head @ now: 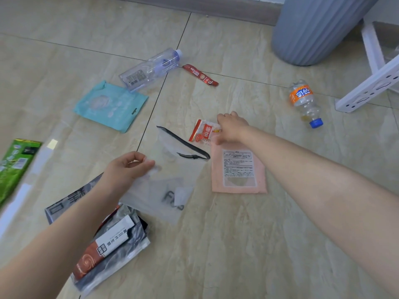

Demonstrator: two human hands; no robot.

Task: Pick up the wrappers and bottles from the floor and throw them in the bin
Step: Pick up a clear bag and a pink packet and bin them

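Here the left hand (127, 169) pinches the frosted zip bag (166, 182), the right hand (232, 128) closes on the red sachet (203, 131); either thin film may slip free

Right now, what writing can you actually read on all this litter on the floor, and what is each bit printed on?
"NESCAFE": red coffee stick.
"F", then unclear letters: clear zip bag pinched by the left hand.
Chinese characters, upside down: orange label of the small bottle.
Chinese characters: brown and white packet, green packet, red and white sachet at the right hand.
Too small: pink pouch, clear bottle.

A home room: glossy marble-look floor tiles (226, 244), baseboard (216, 6), ribbed grey bin (313, 29).
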